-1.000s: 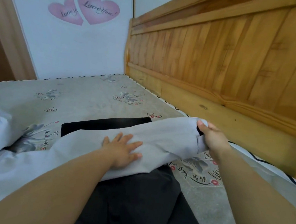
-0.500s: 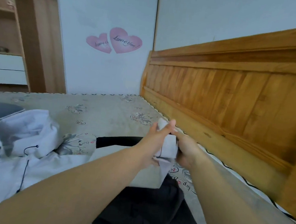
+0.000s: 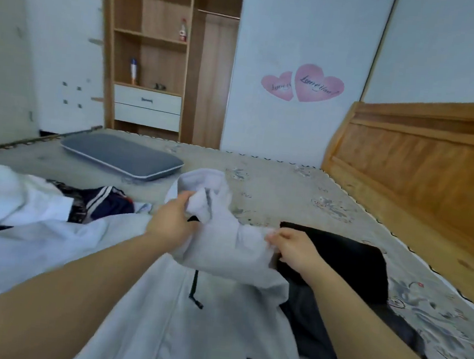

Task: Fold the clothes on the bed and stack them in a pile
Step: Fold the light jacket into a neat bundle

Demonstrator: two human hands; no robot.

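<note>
Both hands have parted since half a second ago, when they met at the sleeve cuff. Now the left hand [image 3: 172, 221] grips the hood of the light grey hoodie [image 3: 217, 307], and the right hand [image 3: 295, 250] pinches the fabric just right of it. Beyond the right hand lies a black garment [image 3: 347, 256] on the bed [image 3: 273, 182].

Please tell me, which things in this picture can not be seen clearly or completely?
- Grey hoodie, head view: its lower part is cut off by the bottom edge.
- Black garment: partly covered by the hoodie and the right hand.
- Striped navy garment: mostly buried under the white clothes.
- Bottles on the shelf: too small and blurred to read.
- Left hand: its fingertips are hidden in the hoodie fabric.
</note>
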